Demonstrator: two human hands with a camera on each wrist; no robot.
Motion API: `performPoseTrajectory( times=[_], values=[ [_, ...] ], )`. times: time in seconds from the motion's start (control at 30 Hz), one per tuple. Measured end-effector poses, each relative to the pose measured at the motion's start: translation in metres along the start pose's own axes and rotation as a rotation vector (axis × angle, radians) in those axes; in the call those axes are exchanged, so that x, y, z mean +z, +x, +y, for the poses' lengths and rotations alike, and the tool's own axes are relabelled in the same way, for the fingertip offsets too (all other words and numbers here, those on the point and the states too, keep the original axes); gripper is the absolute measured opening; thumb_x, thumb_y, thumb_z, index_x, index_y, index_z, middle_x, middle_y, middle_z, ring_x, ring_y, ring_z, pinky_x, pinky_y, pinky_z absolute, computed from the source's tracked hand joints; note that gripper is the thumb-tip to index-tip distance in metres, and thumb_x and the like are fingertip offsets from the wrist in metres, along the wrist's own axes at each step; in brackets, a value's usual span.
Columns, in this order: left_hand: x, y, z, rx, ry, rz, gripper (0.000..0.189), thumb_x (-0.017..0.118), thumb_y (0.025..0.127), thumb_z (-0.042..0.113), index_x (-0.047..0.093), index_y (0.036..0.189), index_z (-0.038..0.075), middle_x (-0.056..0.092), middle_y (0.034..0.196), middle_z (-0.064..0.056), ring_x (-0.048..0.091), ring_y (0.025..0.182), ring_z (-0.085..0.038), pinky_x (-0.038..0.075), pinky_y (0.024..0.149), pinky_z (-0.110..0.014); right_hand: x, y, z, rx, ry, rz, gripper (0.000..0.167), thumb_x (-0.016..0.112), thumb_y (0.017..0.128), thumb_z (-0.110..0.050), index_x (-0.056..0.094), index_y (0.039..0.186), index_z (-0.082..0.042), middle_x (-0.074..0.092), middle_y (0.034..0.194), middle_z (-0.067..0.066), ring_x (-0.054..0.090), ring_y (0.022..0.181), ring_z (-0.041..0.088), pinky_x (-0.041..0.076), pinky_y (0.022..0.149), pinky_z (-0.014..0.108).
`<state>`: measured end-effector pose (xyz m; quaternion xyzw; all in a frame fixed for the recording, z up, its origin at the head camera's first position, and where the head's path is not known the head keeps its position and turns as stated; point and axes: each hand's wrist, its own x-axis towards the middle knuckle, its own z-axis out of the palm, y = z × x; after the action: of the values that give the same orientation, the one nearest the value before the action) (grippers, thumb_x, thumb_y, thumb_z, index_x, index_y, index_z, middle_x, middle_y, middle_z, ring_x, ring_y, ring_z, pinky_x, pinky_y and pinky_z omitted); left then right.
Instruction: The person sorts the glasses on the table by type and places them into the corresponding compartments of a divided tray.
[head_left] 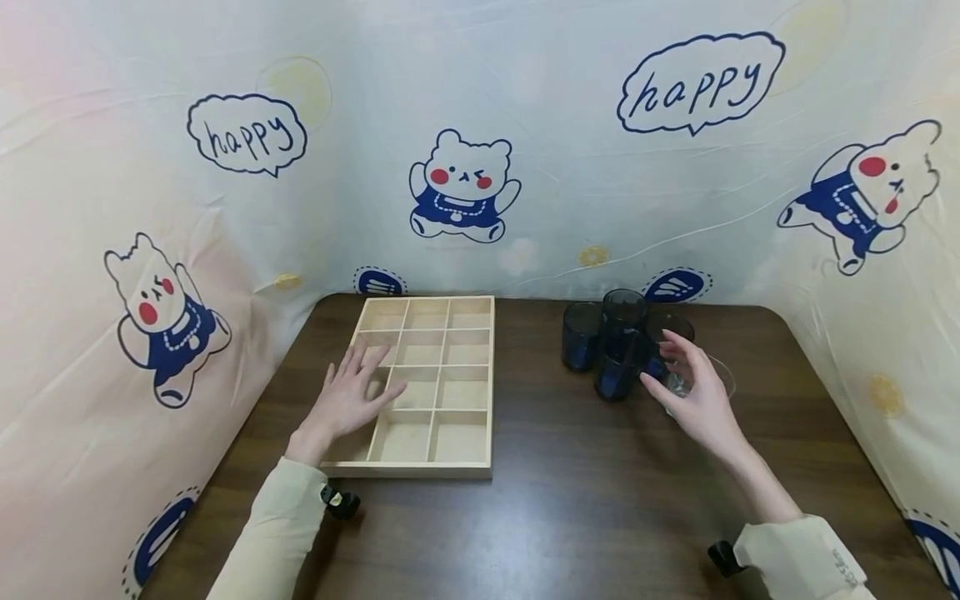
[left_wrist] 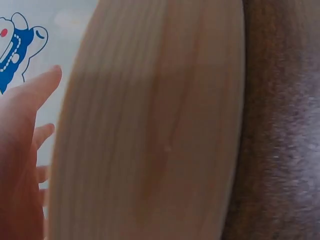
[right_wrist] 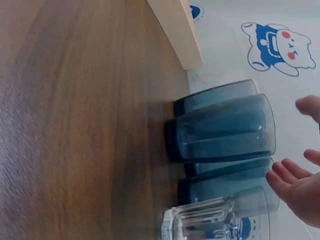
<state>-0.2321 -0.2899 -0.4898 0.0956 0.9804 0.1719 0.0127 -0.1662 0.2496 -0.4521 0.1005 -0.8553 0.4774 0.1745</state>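
Note:
My left hand (head_left: 347,402) hovers over the left side of a shallow wooden box (head_left: 492,392) divided into several square compartments. Its fingers are spread and hold nothing. On the right, my right hand (head_left: 703,402) is beside a cluster of drinking glasses, thumb and fingers apart. The dark blue glasses (head_left: 617,368) stand close together. A clear glass (right_wrist: 215,220) stands beside them, partly behind my right hand in the head view. In the right wrist view the fingertips (right_wrist: 278,181) are near the rims; whether they touch cannot be told.
The brown wooden table (head_left: 555,500) carries the box on the left and the glasses on the right. Behind and around it hangs a pale cloth (head_left: 540,92) printed with bears and the word "happy". The glasses stand near the table's back edge.

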Motion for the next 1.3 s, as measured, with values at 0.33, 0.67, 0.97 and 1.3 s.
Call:
performPoseTrajectory(
  times=[0.33,0.67,0.97,1.3],
  values=[
    [0.016,-0.001,0.0,0.056,0.048,0.013,0.084,0.058,0.105,0.067,0.033,0.174,0.026,0.019,0.182,-0.027,0.009,0.171,-0.052,0.005,0.133,-0.081,0.01,-0.008,0.002,0.086,-0.008,-0.044,0.075,0.078,0.1,-0.004,0.038,0.163,0.007,0.053,0.152,0.036,0.053,0.142,0.054,0.03,0.105,-0.009],
    [0.017,-0.005,-0.009,0.06,0.073,0.018,0.083,0.057,0.104,0.069,0.036,0.173,0.028,0.019,0.183,-0.023,0.008,0.172,-0.048,0.006,0.135,-0.077,0.027,-0.008,0.005,0.178,0.074,-0.06,0.081,0.074,0.103,-0.004,0.027,0.168,0.006,0.04,0.164,0.039,0.044,0.153,0.057,0.032,0.113,-0.002],
    [0.02,-0.007,-0.017,0.073,0.102,0.041,0.082,0.054,0.104,0.072,0.038,0.173,0.03,0.022,0.183,-0.022,0.011,0.172,-0.047,0.009,0.135,-0.076,0.034,-0.005,0.009,0.215,0.145,-0.047,0.085,0.075,0.102,-0.001,0.024,0.17,0.006,0.037,0.165,0.04,0.042,0.155,0.056,0.038,0.122,0.015],
    [0.027,-0.006,-0.017,0.069,0.128,0.059,0.08,0.049,0.106,0.075,0.033,0.174,0.036,0.023,0.184,-0.017,0.011,0.173,-0.044,0.009,0.137,-0.072,0.047,-0.001,0.016,0.32,0.266,0.03,0.078,0.071,0.102,0.005,0.026,0.166,0.008,0.034,0.169,0.033,0.038,0.161,0.048,0.034,0.131,0.04]
  ],
)
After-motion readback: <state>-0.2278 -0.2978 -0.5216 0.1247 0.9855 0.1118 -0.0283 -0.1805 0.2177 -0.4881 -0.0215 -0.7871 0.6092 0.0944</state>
